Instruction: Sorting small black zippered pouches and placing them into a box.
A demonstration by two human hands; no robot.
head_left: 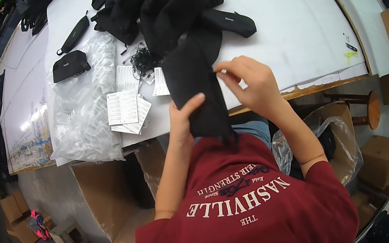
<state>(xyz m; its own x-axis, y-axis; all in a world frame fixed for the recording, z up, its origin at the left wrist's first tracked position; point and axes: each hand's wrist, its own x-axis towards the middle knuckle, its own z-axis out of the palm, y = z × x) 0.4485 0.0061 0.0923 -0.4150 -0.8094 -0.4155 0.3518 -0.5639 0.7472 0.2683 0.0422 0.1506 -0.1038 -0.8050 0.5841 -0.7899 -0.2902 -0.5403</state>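
A long black fabric bag [188, 74] hangs upright in front of me at the table's front edge. My left hand [184, 115] grips its lower left side, with the thumb across the front. At the bag's right edge, my right hand [251, 80] pinches with thumb and forefinger; whatever lies between those fingertips is too small to make out. Beyond it, a heap of black bags [162, 5] covers the far middle of the table. Printed cards [124, 108] and a tangle of black cords [143, 60] lie to the left of the held bag.
The white-topped table [290, 21] carries a pile of clear plastic bags [83, 108] with a small black pouch [69, 65] on top. Open cardboard boxes [110, 194] stand under the front edge. At the right are a wooden stool [373, 110] and a plastic-lined box [347, 149].
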